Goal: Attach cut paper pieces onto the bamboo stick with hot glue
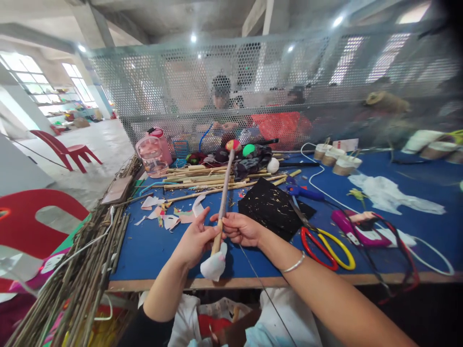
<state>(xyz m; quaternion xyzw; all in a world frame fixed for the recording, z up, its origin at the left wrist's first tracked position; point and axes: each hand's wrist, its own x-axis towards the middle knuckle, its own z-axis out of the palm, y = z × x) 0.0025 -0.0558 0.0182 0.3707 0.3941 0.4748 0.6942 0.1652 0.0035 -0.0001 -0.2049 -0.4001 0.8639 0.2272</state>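
A wooden stick (226, 188) stands slanted between my hands, its upper length covered in something greyish and its lower part bare. White cloth or padding (214, 264) covers the near end in a lump. My left hand (197, 238) grips the bare part from the left, thumb against it and index finger stretched out. From the other side my right hand (241, 228) pinches the stick with curled fingers, near where the grey covering ends. A thin dark strand (261, 284) runs from below my right hand towards my lap. The fingertips behind the stick are partly hidden.
Right of my hands lie a black cloth (269, 205) and scissors (325, 246) with red and yellow handles. Paper scraps (170, 219) and bamboo sticks (202, 180) lie beyond. A white cable (313, 178) crosses the blue table. Perforated panels (173, 91) stand behind; two people sit beyond.
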